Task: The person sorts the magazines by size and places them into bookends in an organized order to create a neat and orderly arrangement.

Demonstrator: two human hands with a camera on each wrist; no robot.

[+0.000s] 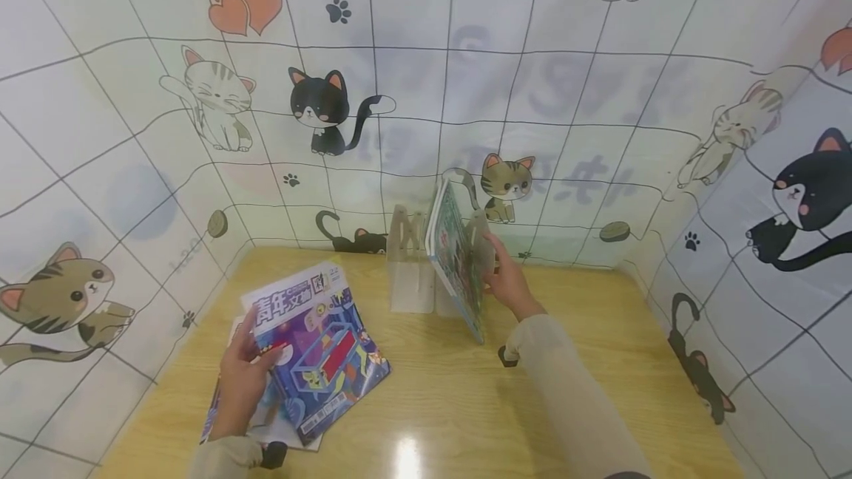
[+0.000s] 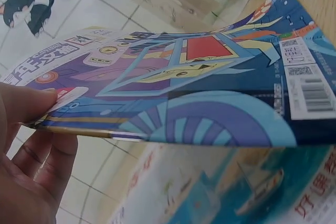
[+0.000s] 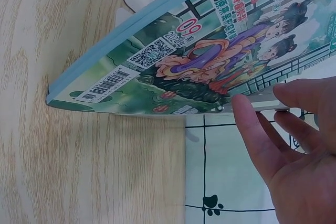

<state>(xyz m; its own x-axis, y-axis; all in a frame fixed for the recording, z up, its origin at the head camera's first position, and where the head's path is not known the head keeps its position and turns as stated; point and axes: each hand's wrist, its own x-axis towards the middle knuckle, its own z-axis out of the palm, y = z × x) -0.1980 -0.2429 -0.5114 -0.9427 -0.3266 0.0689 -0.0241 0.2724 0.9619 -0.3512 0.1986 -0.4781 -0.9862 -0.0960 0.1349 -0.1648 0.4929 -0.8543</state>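
My left hand (image 1: 242,372) pinches a purple-blue magazine (image 1: 326,361) by its left edge, thumb on the cover and fingers beneath. In the left wrist view this magazine (image 2: 199,77) is lifted and slightly bowed above another magazine (image 2: 210,187) with a sailboat picture. My right hand (image 1: 509,283) grips the right end plate of a pale bookend (image 1: 413,287). Green magazines (image 1: 455,250) stand tilted in the bookend, beside that plate. The right wrist view shows the front one's illustrated cover (image 3: 194,66), with the right hand's fingertips (image 3: 242,106) at its edge.
Wood-grain table (image 1: 426,383) lies under everything. Behind and at both sides rise walls covered in cat-patterned sheeting (image 1: 413,109). The sailboat magazine lies on the table's left part, partly hidden by the lifted one.
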